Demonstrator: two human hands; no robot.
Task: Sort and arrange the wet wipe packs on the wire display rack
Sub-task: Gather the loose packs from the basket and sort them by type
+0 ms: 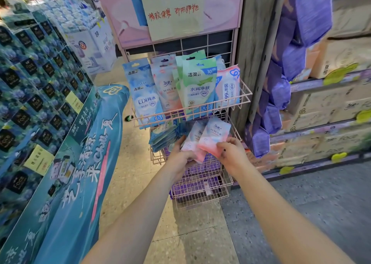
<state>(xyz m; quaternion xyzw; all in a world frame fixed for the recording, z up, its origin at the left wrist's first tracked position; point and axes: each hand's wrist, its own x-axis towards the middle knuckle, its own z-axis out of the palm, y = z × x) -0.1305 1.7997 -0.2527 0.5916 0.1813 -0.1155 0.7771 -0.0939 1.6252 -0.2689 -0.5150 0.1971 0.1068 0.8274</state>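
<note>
Frame centre: left hand (181, 159) grips one pink wet wipe pack (192, 141). Right hand (233, 153) pinches a second pink pack (215, 136). Both packs overlap, in front of the wire display rack (200, 195), below its top basket.

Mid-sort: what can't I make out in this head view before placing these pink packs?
Middle basket: head view, mostly hidden by the top basket, the pink packs, and the left hand and right hand holding them.
Top basket's rear rows: head view, hidden behind the front packs.
Bottom basket: head view, left part behind the left forearm.
Small print on packs: blurred.
</note>
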